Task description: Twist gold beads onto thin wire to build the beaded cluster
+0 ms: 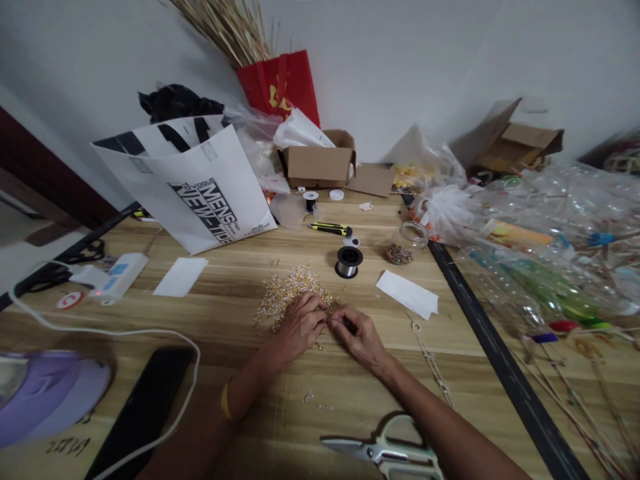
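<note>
A loose pile of small gold and clear beads (283,297) lies on the wooden table. My left hand (303,321) rests at the pile's right edge, its fingers curled and closed. Close beside it, my right hand (359,335) has thumb and fingers pinched together, the tips almost meeting the left fingers. Whatever the fingertips hold is too small to make out. Behind the hands stands a black spool of thin wire (349,262). A few beads (320,403) lie nearer the front, and a corded strand (431,360) stretches right of my right hand.
Scissors (395,450) lie at the front beside my right forearm. A yellow-black utility knife (330,229), a glass jar (406,245) and a white paper (407,293) sit farther back. Plastic bottles (530,267) crowd the right; a phone (145,410) and white cable (150,331) occupy the left.
</note>
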`<state>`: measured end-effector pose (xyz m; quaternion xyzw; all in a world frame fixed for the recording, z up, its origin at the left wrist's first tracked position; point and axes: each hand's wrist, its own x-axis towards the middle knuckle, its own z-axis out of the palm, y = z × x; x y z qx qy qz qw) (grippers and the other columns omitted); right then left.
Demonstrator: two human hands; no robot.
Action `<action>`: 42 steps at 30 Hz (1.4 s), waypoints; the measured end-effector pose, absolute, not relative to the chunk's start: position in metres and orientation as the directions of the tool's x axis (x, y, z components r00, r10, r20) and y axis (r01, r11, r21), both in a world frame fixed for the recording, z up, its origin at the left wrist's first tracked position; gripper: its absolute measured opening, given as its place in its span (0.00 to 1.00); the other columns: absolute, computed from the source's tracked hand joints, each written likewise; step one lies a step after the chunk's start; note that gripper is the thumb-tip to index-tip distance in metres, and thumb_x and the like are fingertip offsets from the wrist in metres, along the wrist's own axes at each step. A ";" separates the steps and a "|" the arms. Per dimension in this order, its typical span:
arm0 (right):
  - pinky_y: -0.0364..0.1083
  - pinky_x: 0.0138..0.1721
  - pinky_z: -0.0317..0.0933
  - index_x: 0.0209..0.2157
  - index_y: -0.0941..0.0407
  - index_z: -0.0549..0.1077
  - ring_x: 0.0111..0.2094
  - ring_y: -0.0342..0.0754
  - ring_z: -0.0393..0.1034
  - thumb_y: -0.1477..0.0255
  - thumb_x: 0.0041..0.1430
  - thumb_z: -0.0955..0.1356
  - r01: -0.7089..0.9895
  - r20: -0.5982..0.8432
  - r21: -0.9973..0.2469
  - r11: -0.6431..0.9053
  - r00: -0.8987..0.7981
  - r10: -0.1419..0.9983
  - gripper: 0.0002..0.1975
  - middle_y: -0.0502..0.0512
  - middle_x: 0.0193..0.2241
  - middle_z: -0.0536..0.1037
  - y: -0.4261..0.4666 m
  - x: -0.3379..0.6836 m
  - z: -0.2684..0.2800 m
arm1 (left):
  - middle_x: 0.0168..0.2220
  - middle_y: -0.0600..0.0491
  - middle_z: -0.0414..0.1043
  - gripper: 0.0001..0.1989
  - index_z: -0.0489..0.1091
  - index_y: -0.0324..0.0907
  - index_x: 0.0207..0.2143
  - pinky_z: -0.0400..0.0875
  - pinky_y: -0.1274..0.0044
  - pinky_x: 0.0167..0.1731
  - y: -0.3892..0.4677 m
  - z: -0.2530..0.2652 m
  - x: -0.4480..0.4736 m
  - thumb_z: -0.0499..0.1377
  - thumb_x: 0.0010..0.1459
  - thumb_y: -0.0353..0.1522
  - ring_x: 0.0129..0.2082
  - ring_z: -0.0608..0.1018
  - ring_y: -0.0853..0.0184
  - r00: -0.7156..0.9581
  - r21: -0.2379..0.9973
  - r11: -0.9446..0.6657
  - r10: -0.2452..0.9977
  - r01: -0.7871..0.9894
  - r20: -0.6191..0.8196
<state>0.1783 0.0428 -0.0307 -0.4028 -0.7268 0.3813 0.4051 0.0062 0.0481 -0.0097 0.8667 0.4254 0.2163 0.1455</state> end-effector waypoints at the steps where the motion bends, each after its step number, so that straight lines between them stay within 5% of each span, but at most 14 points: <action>1: 0.42 0.28 0.56 0.28 0.57 0.69 0.26 0.44 0.61 0.69 0.59 0.63 0.279 0.279 -0.881 0.383 -0.347 0.895 0.08 0.51 0.24 0.68 0.043 0.178 -0.031 | 0.38 0.49 0.68 0.05 0.73 0.40 0.32 0.63 0.67 0.46 0.048 -0.010 0.007 0.57 0.56 0.28 0.45 0.65 0.61 0.548 0.428 -0.599 0.798 0.677 0.249; 17: 0.41 0.27 0.56 0.27 0.58 0.69 0.25 0.43 0.61 0.69 0.59 0.63 0.283 0.298 -0.871 0.401 -0.343 0.891 0.09 0.51 0.23 0.68 0.043 0.179 -0.031 | 0.40 0.48 0.67 0.05 0.69 0.39 0.35 0.62 0.67 0.50 0.044 -0.013 0.005 0.54 0.58 0.26 0.48 0.64 0.62 0.564 0.409 -0.622 0.781 0.667 0.268; 27: 0.41 0.27 0.55 0.28 0.58 0.69 0.25 0.43 0.60 0.69 0.59 0.63 0.270 0.293 -0.879 0.393 -0.344 0.892 0.09 0.50 0.23 0.67 0.044 0.179 -0.032 | 0.31 0.50 0.69 0.06 0.69 0.40 0.25 0.66 0.71 0.40 0.051 -0.014 0.001 0.56 0.52 0.24 0.39 0.68 0.63 0.455 0.481 -0.603 0.797 0.636 0.398; 42: 0.41 0.26 0.54 0.27 0.58 0.68 0.25 0.42 0.59 0.70 0.58 0.62 0.263 0.275 -0.892 0.368 -0.332 0.903 0.09 0.50 0.23 0.67 0.044 0.179 -0.030 | 0.23 0.54 0.72 0.04 0.71 0.39 0.23 0.65 0.80 0.27 0.054 -0.013 -0.004 0.58 0.46 0.25 0.25 0.73 0.70 0.190 0.773 -0.302 0.953 0.558 0.235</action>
